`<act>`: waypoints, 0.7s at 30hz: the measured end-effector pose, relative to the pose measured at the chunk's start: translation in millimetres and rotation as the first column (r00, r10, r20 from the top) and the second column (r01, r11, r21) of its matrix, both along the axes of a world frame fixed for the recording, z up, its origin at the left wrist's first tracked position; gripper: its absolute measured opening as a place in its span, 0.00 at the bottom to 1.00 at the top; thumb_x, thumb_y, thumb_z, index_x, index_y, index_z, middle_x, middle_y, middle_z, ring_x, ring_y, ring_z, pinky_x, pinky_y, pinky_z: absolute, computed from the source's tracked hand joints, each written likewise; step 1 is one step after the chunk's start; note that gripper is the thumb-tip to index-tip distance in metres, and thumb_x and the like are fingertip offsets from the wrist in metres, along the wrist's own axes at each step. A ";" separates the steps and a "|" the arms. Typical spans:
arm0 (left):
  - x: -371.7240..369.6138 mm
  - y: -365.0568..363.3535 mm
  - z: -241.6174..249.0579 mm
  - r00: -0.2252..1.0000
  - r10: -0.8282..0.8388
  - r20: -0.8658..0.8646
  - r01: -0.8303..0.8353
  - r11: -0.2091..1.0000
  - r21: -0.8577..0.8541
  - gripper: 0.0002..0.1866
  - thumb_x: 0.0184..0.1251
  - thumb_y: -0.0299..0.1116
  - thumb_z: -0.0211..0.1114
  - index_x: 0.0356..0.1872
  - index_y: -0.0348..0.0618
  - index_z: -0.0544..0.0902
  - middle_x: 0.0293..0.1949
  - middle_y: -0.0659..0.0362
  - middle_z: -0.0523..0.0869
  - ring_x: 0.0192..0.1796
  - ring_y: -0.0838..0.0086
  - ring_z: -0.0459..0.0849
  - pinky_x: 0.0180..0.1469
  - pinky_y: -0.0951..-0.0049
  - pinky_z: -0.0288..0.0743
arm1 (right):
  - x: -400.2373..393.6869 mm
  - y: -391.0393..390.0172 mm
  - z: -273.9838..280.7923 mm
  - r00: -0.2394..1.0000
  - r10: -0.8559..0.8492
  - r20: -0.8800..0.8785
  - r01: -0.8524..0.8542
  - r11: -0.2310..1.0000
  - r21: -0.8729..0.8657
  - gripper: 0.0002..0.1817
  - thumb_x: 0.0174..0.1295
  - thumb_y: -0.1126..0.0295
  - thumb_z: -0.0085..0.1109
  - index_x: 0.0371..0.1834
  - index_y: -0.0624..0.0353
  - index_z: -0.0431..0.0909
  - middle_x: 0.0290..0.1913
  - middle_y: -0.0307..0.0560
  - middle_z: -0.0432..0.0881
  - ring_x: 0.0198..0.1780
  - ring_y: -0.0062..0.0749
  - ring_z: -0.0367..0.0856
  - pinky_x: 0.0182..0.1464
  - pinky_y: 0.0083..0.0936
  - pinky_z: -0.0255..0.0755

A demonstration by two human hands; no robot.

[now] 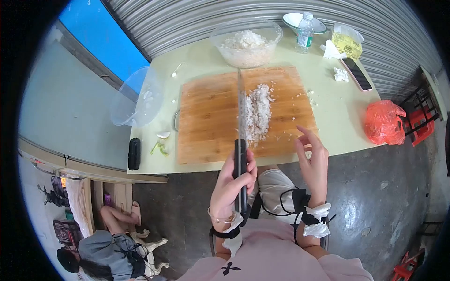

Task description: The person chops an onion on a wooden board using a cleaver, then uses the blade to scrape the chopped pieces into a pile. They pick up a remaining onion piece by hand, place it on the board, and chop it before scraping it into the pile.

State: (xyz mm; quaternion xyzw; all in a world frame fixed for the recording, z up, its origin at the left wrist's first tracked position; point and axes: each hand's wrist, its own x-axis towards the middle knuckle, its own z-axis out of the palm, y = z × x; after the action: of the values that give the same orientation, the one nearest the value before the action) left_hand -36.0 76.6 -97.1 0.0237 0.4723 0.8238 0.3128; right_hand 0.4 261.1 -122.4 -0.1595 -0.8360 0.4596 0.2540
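My left hand [235, 182] is wrapped round the black handle of a large knife [241, 103]. The blade points away from me, seen nearly edge-on, over the middle of a wooden cutting board [206, 117]. Just right of the blade lies a long heap of finely chopped white food [258, 114], with small bits scattered to its right. Near the board's front right corner my right hand [312, 157] is raised with its fingers apart and nothing in them. A clear bowl [247, 58] of chopped white food stands behind the board.
On the table [164, 100] are a clear plastic basin [140, 100] at left, a black case [134, 153], green scraps [160, 149], a bottle [304, 33], tissues [348, 43], a phone [356, 75] and a red bag [384, 122]. A person [105, 253] sits at lower left.
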 end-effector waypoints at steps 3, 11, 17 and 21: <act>-7.2 4.5 -12.4 0.999 -0.035 -0.017 0.034 0.998 -0.046 0.23 0.46 0.15 0.52 0.47 0.40 0.64 0.31 0.62 0.67 0.25 0.81 0.68 0.21 0.82 0.65 | -0.9 0.0 -2.5 0.999 -0.033 -0.010 0.033 0.999 0.039 0.15 0.56 0.75 0.54 0.48 0.64 0.74 0.32 0.51 0.77 0.31 0.34 0.77 0.34 0.26 0.70; -2.7 2.2 -4.9 0.999 0.031 0.010 -0.031 0.999 -0.025 0.23 0.42 0.14 0.50 0.47 0.36 0.65 0.31 0.60 0.67 0.26 0.80 0.67 0.20 0.83 0.62 | 3.4 1.1 1.8 0.999 -0.038 0.032 0.036 0.998 0.047 0.15 0.56 0.75 0.54 0.47 0.64 0.74 0.32 0.51 0.77 0.32 0.36 0.76 0.37 0.28 0.70; 3.2 -1.6 -2.9 0.999 0.012 0.039 -0.012 1.000 -0.014 0.22 0.47 0.15 0.51 0.47 0.40 0.65 0.30 0.62 0.68 0.24 0.82 0.68 0.22 0.83 0.65 | 6.9 -3.3 1.2 0.999 -0.023 0.027 0.020 0.994 0.104 0.15 0.56 0.74 0.55 0.47 0.63 0.74 0.32 0.51 0.77 0.32 0.37 0.76 0.37 0.29 0.70; 7.4 -6.7 3.1 0.999 -0.047 -0.015 0.047 0.999 0.009 0.22 0.47 0.15 0.51 0.47 0.38 0.65 0.30 0.61 0.69 0.24 0.83 0.68 0.22 0.84 0.64 | 10.0 -3.0 1.4 0.998 -0.043 0.049 0.039 0.996 0.079 0.15 0.56 0.74 0.55 0.47 0.63 0.74 0.32 0.51 0.77 0.33 0.38 0.76 0.37 0.30 0.69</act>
State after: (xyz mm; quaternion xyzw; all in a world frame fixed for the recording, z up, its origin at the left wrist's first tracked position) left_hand -28.6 69.9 -93.9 0.0424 0.4698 0.8182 0.3285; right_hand 10.4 258.2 -121.0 -0.1781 -0.8561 0.4170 0.2480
